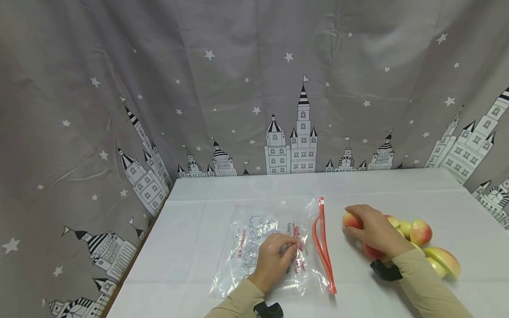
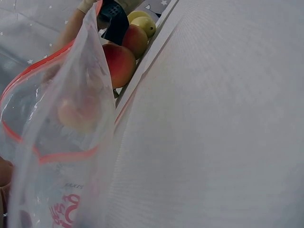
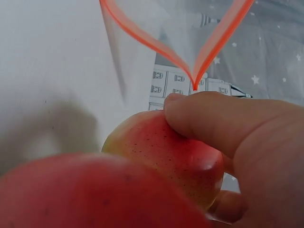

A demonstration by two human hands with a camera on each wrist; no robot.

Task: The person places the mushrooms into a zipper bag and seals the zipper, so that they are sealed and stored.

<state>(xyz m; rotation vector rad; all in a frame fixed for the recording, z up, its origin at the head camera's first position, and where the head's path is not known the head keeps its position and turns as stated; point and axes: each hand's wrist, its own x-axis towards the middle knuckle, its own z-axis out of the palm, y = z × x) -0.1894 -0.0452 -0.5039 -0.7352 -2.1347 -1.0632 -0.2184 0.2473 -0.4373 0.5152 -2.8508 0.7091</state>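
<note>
A clear zip bag (image 1: pixel 254 247) with a red zip edge (image 1: pixel 323 247) lies on the white table, its mouth facing right and parted. My left hand (image 1: pixel 275 260) rests over the bag and pinches its upper plastic layer between thumb and fingers. At the right, my right hand (image 1: pixel 371 229) grips a red-and-yellow speckled fruit (image 3: pixel 164 147), thumb on one side and fingers beneath. Another red fruit (image 3: pixel 85 190) sits close to the right wrist camera. Several red, yellow and green fruits (image 1: pixel 420 232) lie around and behind the right hand; the forearm hides some.
The white table (image 1: pixel 183 238) reaches back to a grey curtain (image 1: pixel 238 26) printed with castles and stars. A long yellow-green fruit piece (image 1: pixel 443 260) lies at the right by the right sleeve. Each wrist wears a black band (image 1: pixel 385 270).
</note>
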